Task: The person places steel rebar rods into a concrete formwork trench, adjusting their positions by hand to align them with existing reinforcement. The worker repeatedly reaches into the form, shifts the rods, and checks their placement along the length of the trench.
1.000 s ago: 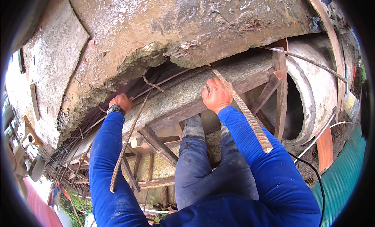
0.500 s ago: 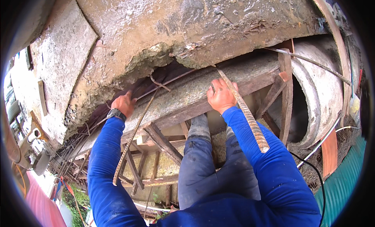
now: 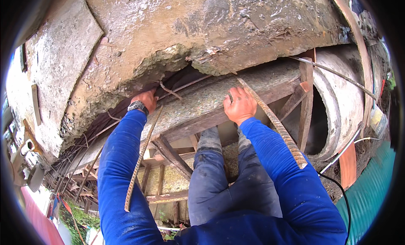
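Note:
My left hand [image 3: 146, 100], with a watch [image 3: 139, 106] at its wrist, reaches under the broken edge of a concrete slab [image 3: 168, 59]. Its fingers are hidden in the dark gap, close to a short bent rebar end [image 3: 171, 91]. My right hand [image 3: 241, 105] rests curled on the rough grey ledge [image 3: 198, 102] below the slab. Something small and dark shows by its thumb; I cannot make out what it is. Beside that hand a thick ribbed rebar [image 3: 274, 120] sticks out over my right forearm. A thinner rebar [image 3: 142, 160] hangs over my left forearm.
Wooden braces [image 3: 307, 101] stand at the right next to a round concrete pipe [image 3: 331, 114]. More timber [image 3: 171, 155] lies under the ledge near my legs. Several thin bars cluster at the left. A green corrugated sheet [image 3: 371, 194] and a black cable [image 3: 344, 194] are at lower right.
My left hand has moved to the right and farther into the gap, so its fingers are now hidden. The right hand stays at nearly the same place on the ledge.

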The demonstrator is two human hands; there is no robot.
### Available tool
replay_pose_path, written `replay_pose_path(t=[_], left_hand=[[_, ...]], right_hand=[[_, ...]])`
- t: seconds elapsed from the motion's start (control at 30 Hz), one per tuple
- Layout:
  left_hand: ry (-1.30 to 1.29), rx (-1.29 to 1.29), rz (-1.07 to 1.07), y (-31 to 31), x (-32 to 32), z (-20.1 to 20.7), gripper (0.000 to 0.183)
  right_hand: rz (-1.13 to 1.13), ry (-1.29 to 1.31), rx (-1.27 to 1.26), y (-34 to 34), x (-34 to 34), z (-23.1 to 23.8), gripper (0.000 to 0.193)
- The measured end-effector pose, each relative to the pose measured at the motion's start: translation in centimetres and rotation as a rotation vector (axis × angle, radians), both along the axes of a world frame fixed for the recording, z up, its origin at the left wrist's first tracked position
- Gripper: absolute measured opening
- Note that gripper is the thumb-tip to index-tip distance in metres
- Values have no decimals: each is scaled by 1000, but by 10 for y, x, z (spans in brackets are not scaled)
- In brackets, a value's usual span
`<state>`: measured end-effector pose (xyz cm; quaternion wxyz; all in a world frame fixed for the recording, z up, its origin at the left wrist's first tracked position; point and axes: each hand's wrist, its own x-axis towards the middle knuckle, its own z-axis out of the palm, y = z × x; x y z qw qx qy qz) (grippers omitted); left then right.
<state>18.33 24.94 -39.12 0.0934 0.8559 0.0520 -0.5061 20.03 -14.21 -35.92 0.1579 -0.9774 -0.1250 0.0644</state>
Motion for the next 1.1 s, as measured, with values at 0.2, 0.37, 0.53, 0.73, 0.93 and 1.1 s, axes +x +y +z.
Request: replay_pose_path(t=[0.2,0.37,0.53,0.73,0.93,1.1], left_hand=[[85,149,-30,37,-12,24,53],[138,228,-40,58,-17,46,59],[132,315,-70,72,-27,52,52],[111,429,-67,81,-48,53,44],[78,403,-101,59,-39,87,46],[80,359,-213,55,-28,98,50]], right_hand=[[-14,61,1,0,0,3,17],[-27,50,-18,2,2,7,16],[-20,20,-22,0,1,6,15],[9,53,-35,2,4,11,17],[-3,109,-48,-1,6,15,19],[-2,83,-32,-2,4,8,18]])
